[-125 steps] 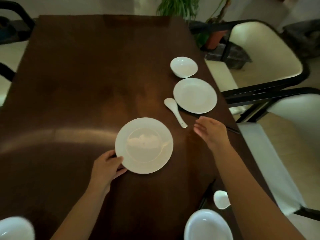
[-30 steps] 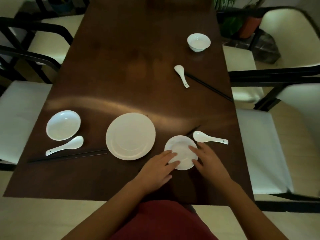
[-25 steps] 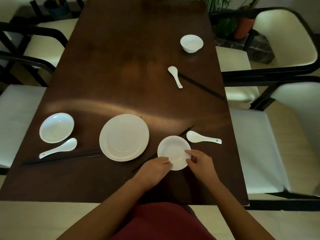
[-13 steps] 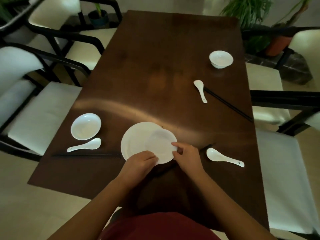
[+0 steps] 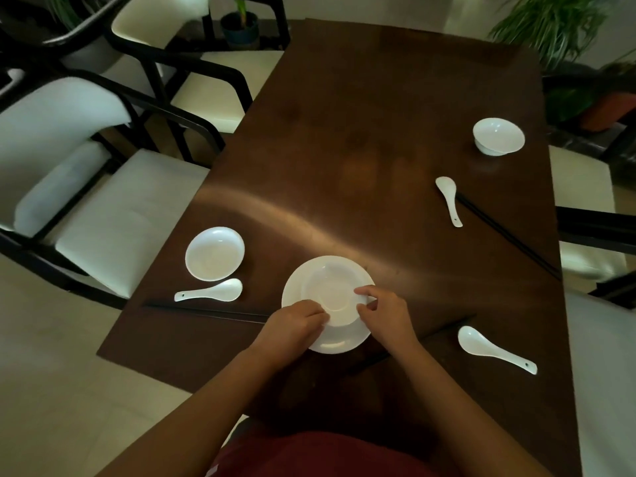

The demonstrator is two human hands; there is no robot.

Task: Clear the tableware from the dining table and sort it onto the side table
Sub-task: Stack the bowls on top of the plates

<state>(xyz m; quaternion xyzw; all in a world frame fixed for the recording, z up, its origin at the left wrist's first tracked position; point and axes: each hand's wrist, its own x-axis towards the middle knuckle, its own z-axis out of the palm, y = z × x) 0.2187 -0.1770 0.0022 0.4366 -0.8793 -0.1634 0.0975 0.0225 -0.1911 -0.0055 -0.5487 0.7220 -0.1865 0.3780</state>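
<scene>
On the dark brown wooden counter (image 5: 361, 139), a small white ceramic saucer (image 5: 332, 294) sits centred on top of a larger round white ceramic plate (image 5: 296, 287), near the counter's near edge. Both hands grip the saucer: the left hand (image 5: 292, 325) pinches its rim at about 7 o'clock, fingers curled over the edge, and the right hand (image 5: 385, 313) pinches its rim at about 4 o'clock, thumb and forefinger pressed on the edge. Whether the saucer rests fully on the plate or is slightly raised cannot be told.

From the plate, a shallow white ceramic dish (image 5: 214, 253) lies at 10 o'clock, with a white ceramic soup spoon (image 5: 210, 293) just below it and a pair of black chopsticks (image 5: 206, 310) running along at 9 o'clock, one end reaching toward the left hand. At 4 o'clock lies a second white soup spoon (image 5: 495, 349), with dark chopsticks (image 5: 444, 330) partly hidden behind the right forearm. At 1 o'clock, well apart, a third white spoon (image 5: 449, 199) touches a long pair of black chopsticks (image 5: 506, 235), and beyond them stands a deep white ceramic bowl (image 5: 498, 136). White-cushioned chairs with black frames (image 5: 103, 215) flank the counter.
</scene>
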